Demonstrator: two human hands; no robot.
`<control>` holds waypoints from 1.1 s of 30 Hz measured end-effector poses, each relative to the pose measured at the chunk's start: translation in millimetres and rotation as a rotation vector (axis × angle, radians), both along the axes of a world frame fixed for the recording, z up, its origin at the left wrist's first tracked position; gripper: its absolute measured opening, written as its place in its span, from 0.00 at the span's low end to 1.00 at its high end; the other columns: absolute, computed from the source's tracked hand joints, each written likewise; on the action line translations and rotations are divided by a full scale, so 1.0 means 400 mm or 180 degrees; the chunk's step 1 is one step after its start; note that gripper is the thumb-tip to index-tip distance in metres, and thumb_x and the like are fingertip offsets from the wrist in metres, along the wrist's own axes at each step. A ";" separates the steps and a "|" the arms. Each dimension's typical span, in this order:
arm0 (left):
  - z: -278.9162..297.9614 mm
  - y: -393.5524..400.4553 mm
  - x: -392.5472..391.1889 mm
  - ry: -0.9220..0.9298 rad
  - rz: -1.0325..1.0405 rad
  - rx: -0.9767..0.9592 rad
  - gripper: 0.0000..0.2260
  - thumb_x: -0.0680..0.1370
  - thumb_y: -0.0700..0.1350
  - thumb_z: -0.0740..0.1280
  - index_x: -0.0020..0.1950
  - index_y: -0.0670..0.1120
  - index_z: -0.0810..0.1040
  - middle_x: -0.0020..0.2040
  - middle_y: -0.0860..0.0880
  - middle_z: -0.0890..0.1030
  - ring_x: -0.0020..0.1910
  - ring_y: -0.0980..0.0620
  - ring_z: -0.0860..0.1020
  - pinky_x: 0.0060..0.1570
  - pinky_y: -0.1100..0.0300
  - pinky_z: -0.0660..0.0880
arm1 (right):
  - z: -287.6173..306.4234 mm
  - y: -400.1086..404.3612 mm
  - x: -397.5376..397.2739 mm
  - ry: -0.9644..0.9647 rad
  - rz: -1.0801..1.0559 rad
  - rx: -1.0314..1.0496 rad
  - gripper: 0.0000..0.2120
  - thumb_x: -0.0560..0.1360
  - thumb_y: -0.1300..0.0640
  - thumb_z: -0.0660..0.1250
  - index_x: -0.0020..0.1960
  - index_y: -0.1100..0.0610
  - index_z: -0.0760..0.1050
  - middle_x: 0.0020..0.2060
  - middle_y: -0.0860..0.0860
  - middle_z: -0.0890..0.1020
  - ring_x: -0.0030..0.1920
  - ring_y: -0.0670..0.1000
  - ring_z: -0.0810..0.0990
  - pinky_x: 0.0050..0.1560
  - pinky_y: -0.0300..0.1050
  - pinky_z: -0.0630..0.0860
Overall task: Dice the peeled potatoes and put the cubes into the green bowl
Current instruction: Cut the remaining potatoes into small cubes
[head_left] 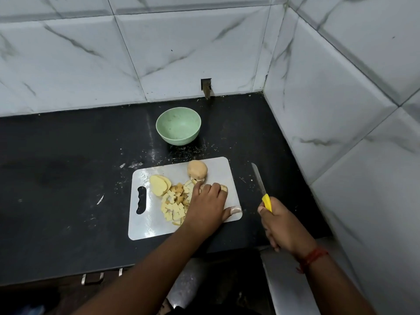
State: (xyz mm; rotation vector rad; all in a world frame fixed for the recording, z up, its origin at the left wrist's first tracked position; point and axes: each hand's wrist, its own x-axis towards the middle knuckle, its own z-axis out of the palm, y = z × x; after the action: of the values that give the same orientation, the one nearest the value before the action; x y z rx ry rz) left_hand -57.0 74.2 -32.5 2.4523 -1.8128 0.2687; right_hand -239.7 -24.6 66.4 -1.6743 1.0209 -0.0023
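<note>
No readable text, label, brand, number or sign anywhere in view.

Likely a home kitchen: tiled walls (204,46), black countertop (68,155), cutting board (145,228).
</note>
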 end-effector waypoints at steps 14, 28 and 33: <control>-0.026 0.041 -0.004 0.0364 -0.0085 -0.0173 0.27 0.83 0.61 0.54 0.69 0.42 0.78 0.65 0.44 0.79 0.67 0.45 0.76 0.77 0.43 0.62 | -0.031 0.033 0.062 0.0326 0.0426 0.0048 0.08 0.82 0.50 0.54 0.48 0.53 0.65 0.32 0.54 0.72 0.22 0.49 0.69 0.23 0.42 0.69; -0.058 0.062 0.047 0.0120 -0.0718 -0.0133 0.23 0.86 0.55 0.54 0.71 0.41 0.76 0.72 0.41 0.75 0.75 0.43 0.69 0.79 0.46 0.59 | -0.076 0.050 0.181 0.1604 0.0797 -0.0791 0.12 0.82 0.61 0.52 0.64 0.59 0.63 0.41 0.57 0.76 0.28 0.52 0.73 0.23 0.38 0.68; -0.067 0.062 0.058 0.0039 -0.0886 -0.0163 0.23 0.85 0.53 0.56 0.72 0.40 0.75 0.71 0.41 0.75 0.74 0.43 0.70 0.79 0.48 0.57 | -0.086 0.039 0.193 0.1511 0.1094 -0.0984 0.17 0.80 0.61 0.56 0.68 0.66 0.65 0.50 0.59 0.73 0.46 0.52 0.70 0.47 0.46 0.70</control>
State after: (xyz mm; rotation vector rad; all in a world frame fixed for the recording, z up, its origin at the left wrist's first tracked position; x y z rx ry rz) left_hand -33.8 98.9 -59.1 2.1283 -2.0816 0.2744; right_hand -162.6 -8.9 32.1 -2.1793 1.1019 0.5070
